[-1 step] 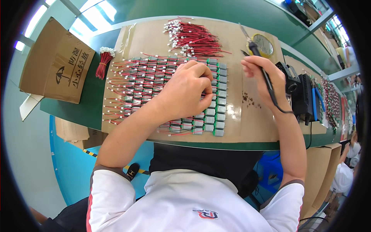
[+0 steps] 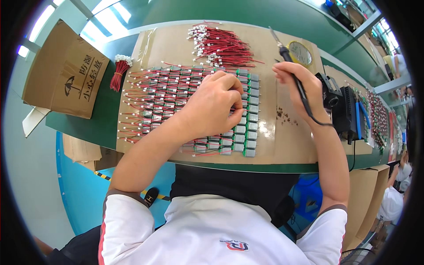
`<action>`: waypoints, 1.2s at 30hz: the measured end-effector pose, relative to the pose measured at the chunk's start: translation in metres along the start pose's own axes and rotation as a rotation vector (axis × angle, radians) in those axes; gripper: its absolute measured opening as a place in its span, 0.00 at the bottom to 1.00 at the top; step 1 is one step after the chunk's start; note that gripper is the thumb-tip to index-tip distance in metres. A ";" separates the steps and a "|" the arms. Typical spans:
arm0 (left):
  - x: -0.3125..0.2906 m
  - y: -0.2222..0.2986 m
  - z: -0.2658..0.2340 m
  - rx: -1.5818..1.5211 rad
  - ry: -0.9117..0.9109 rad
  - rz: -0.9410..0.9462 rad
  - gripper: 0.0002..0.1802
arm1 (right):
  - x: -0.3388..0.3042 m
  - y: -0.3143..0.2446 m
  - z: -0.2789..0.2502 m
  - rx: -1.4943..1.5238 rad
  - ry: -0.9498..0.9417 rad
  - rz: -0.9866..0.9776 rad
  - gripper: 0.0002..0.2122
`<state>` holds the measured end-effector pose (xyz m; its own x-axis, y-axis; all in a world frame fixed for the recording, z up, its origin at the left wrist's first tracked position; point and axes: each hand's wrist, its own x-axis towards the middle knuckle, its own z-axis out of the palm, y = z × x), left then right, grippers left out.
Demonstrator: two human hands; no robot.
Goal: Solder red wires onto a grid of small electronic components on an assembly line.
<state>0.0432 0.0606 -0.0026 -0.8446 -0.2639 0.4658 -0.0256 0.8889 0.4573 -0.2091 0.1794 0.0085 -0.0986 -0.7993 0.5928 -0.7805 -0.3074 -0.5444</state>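
Note:
My left hand (image 2: 214, 104) rests over rows of small grey motors (image 2: 252, 109) with green ends. Its thumb and fingers are pinched together, and whatever they hold is hidden beneath them. My right hand (image 2: 305, 86) is closed around the handle of a soldering iron (image 2: 286, 55), whose metal tip points up and away, apart from the motors. Thin red and black wires with white plugs (image 2: 145, 95) run leftward across the rows. Beyond the motors lies a loose pile of red wires (image 2: 229, 46) with white connectors.
A cardboard sheet (image 2: 291, 148) covers the green table. Beside the iron is a yellow tape roll (image 2: 300, 53). Black equipment (image 2: 344, 115) with blue-handled pliers (image 2: 365, 114) stands right. Brown bits (image 2: 286, 116) lie between my hands. Left are a tied wire bundle (image 2: 117, 77) and a carton (image 2: 66, 75).
The soldering iron in my right hand has shifted slightly left, its tip with it. My left hand stays almost in place over the motors.

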 end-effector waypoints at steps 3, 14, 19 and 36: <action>0.000 0.001 0.000 -0.012 0.001 0.000 0.07 | 0.028 0.017 0.020 -0.098 0.029 -0.204 0.08; -0.003 -0.001 0.001 -0.017 0.022 0.014 0.05 | 0.092 0.025 0.084 0.014 -0.049 -0.264 0.14; -0.004 -0.001 0.002 0.006 0.053 0.025 0.04 | 0.100 0.029 0.097 -0.024 -0.079 -0.373 0.14; -0.003 0.000 -0.002 -0.035 0.006 -0.010 0.06 | 0.051 -0.004 0.043 0.068 -0.032 -0.012 0.20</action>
<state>0.0470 0.0608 -0.0028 -0.8410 -0.2755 0.4656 -0.0153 0.8724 0.4885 -0.1844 0.1177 0.0152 -0.0690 -0.8113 0.5806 -0.7377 -0.3503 -0.5771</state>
